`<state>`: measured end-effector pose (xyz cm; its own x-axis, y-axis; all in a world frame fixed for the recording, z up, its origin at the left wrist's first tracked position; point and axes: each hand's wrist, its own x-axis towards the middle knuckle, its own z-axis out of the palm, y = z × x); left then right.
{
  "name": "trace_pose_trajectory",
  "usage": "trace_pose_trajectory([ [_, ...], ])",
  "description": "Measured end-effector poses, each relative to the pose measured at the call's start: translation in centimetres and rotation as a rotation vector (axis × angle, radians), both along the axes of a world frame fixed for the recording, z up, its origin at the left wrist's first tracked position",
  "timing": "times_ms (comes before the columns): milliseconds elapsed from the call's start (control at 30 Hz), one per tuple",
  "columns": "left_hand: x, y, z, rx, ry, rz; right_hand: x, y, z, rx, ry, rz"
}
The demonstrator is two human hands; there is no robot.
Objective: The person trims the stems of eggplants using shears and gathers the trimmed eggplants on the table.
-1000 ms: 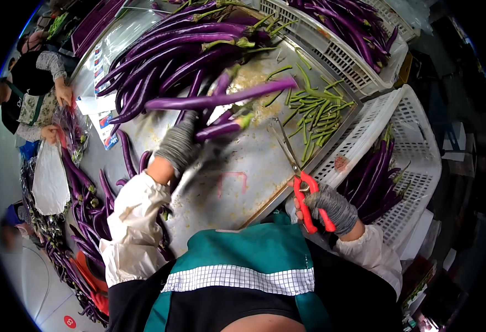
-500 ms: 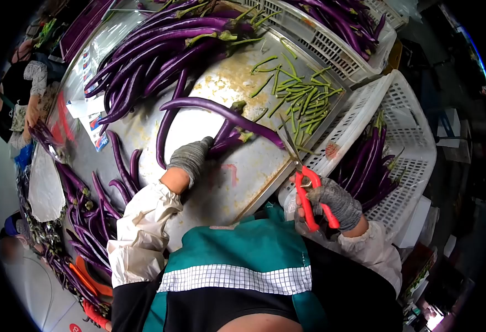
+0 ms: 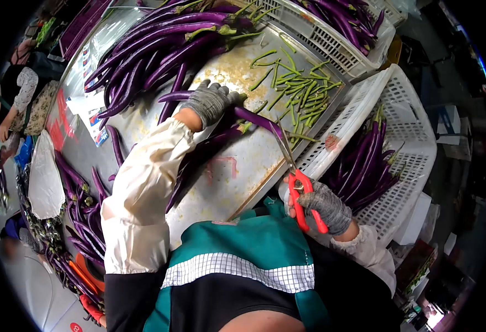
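while the left hand (image 3: 211, 105) lies across an eggplant (image 3: 258, 119), grip unclear, the right hand (image 3: 330, 209) holds scissors (image 3: 293, 185)

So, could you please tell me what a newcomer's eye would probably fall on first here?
Most likely the big heap of glossy purple eggplants across the top of the metal table. Next, perhaps, the bright red handles of the scissors in the gloved right hand, near the table's edge. The scatter of short green pieces also stands out at the table's upper right.

Patchy glare, black fisheye edges
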<state>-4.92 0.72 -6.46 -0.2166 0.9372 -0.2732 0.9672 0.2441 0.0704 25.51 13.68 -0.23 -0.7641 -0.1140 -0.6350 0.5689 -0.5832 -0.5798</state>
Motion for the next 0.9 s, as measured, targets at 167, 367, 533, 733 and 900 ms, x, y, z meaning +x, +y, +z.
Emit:
trace_pose_trajectory([
  [167, 1.2, -0.6, 4.2, 0.221, 0.119, 0.089, 1.1, -0.1, 0.2, -0.088, 0.042, -0.185],
  [367, 2.6, -6.1, 9.0, 0.341, 0.247, 0.317, -0.3, 0.0, 0.6, 0.188, 0.048, -0.031],
  [533, 4.2, -9.0, 10.1, 0.32, 0.179, 0.347, -2.9, 0.3, 0.3, 0.496, 0.092, 0.063],
  [733, 5.1, -9.8, 10.0, 0.412, 0.07, 0.303, -4.7, 0.4, 0.9, 0.547, 0.049, 0.148],
  [900, 5.4, -9.9, 10.3, 0.439, 0.059, 0.277, -5.1, 0.6, 0.0, 0.53, 0.031, 0.133],
])
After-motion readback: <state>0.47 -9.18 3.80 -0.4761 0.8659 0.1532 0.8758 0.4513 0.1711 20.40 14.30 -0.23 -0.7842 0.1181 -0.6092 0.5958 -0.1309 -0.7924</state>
